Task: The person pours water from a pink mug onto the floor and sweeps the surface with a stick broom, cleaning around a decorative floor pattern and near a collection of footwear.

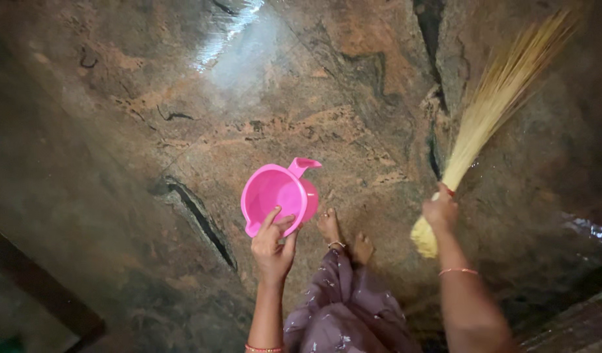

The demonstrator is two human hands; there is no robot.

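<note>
Both hands are clamped: left hand [273, 245] grips pink mug [280, 194] rim, right hand [439, 210] the broom [482, 117].

Mauve patterned garment [343, 314], thin bangles on both wrists, bare feet [343, 235] with toe rings and anklet.

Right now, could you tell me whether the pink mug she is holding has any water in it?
Empty, as far as shows: the pink mug in the left hand is held roughly upright, and its bare pink bottom is visible.
</note>
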